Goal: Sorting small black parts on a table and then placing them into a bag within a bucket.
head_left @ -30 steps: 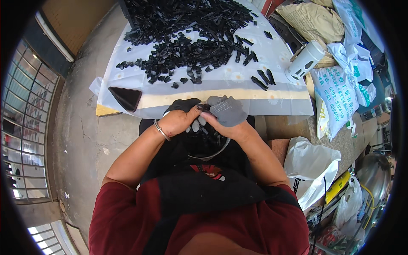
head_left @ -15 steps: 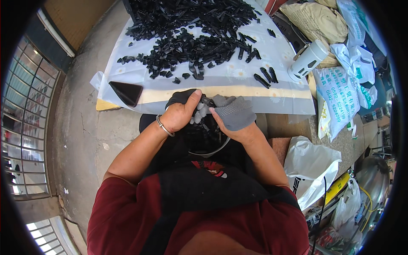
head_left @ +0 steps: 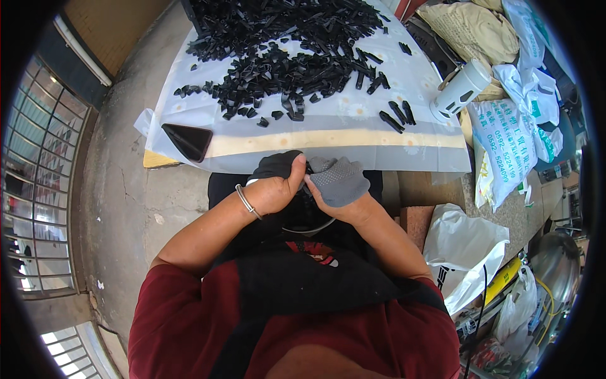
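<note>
My left hand [head_left: 278, 181], in a dark glove that leaves the thumb bare, is closed with the thumb pressed along its top. My right hand [head_left: 339, 184], in a grey dotted glove with its thumb bare too, is closed right against it. Between the two thumbs shows a sliver of a black plastic piece [head_left: 308, 168], gripped from both sides; most of it is hidden by the gloves. Below the hands, in my lap, rests a round container [head_left: 314, 228] with a pale rim and dark contents, largely covered by my hands and wrists.
On the cloth-covered table [head_left: 252, 146] ahead lies a big heap of black plastic pieces [head_left: 278, 69]. A dark phone [head_left: 189, 140] lies at the near left edge, a white tumbler [head_left: 461, 90] at the right. Further right are printed bags [head_left: 505, 142] and a white plastic bag [head_left: 464, 246].
Both my hands have come closer together and dropped slightly towards me. The grey glove fingers and black pieces seen between them before are now mostly covered.
</note>
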Motion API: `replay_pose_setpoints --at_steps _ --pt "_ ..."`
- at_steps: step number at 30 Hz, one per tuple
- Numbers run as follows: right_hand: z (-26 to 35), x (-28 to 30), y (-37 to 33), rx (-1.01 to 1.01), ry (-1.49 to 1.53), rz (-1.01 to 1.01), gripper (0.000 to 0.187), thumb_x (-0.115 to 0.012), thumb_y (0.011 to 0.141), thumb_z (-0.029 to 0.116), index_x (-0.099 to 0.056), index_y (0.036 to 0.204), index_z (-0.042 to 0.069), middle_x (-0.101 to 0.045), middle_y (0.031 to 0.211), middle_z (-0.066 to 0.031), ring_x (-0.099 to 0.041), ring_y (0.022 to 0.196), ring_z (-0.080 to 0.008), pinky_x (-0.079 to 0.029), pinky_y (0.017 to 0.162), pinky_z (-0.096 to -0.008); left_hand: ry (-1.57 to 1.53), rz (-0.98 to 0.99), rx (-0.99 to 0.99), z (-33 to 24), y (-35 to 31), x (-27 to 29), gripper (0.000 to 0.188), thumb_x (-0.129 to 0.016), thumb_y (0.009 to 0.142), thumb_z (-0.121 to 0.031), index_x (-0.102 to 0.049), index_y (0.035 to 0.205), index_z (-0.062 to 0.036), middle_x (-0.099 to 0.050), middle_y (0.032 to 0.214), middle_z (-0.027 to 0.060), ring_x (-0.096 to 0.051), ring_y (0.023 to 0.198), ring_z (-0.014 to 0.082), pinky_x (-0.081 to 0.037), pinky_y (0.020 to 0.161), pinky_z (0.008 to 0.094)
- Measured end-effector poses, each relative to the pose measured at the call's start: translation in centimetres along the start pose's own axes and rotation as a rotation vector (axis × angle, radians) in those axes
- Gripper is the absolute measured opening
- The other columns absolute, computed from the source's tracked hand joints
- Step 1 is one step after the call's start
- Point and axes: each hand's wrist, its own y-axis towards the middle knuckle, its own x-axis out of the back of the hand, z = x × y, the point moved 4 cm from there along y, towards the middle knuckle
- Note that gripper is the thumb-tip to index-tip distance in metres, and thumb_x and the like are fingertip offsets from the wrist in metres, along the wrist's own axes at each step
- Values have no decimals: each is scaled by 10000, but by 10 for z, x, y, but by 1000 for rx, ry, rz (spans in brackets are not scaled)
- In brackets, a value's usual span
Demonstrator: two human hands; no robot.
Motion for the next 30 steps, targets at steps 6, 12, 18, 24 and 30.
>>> replay_pose_setpoints --at_steps 6,12,18,24,30 --pt "-42 8 13 -111 -284 57 203 -526 824 237 -607 842 52 -596 767 -128 -560 726 -310 -439 632 -412 454 -100 27 31 8 16 351 -443 875 -349 -568 876 -21 -581 842 178 -565 780 346 -453 697 401" --pt "-125 49 24 -514 -760 89 176 -535 776 174 -592 870 37 -600 794 -149 -582 781 -301 -457 650 -419 704 -289 -36 81 43 45 316 -527 815 -229 -560 1055 -26 -543 1081 167 -548 955 298 -452 803 361" --pt "-91 5 51 -121 -476 -12 197 -545 737 120 -603 919 72 -608 862 -153 -583 816 -299 -461 688 -426 595 -232 -59 64 78 26 310 -564 767 -211 -543 1054 -96 -542 1049 120 -571 893 274 -475 735 369" --pt "-124 -7 110 -164 -459 -112 271 -549 766 184 -584 1024 107 -590 987 -152 -576 889 -309 -459 750 -412 582 -186 -182 56 84 -8 270 -575 759 -244 -535 980 -95 -536 968 123 -581 827 271 -475 662 382" --pt "-127 -29 150 -148 -428 7 374 -590 752 331 -551 1046 103 -560 1057 -152 -563 908 -298 -449 749 -419 585 -159 -50 62 81 -10 216 -590 742 -215 -584 917 -89 -570 834 106 -561 751 268 -455 624 380"
